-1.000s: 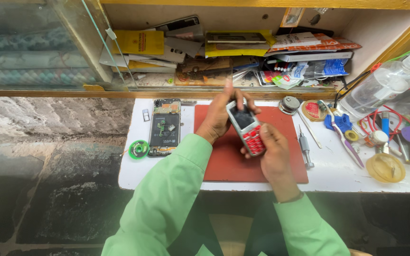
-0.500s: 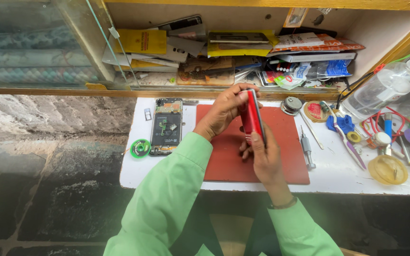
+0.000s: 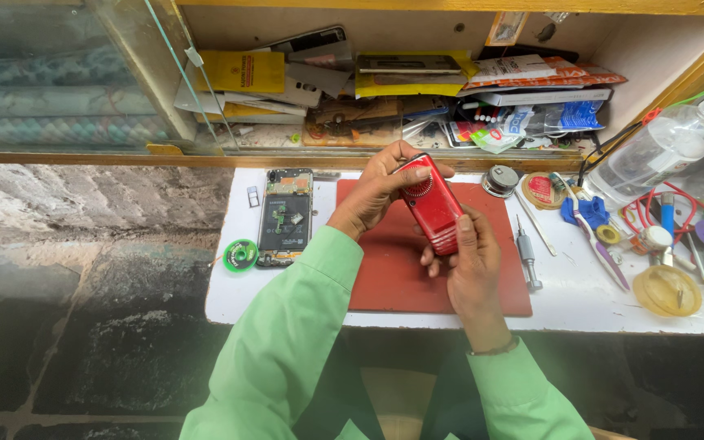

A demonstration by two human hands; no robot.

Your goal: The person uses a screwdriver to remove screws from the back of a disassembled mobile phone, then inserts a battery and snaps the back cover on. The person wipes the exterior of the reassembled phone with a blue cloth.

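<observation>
You grip a red mobile phone point(image 3: 432, 204) back-side up between both hands, left hand point(image 3: 376, 191) closed on its top end and right hand point(image 3: 468, 265) clasping its lower end, above the red mat point(image 3: 393, 277) on the white desk point(image 3: 580, 293), an opened smartphone point(image 3: 285, 216) lying just left.

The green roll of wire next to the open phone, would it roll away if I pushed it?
Probably not: the green wire spool lies flat on the white worktop, so it would likely slide. It looks small and light. Stood on its round edge, it might roll.
</observation>
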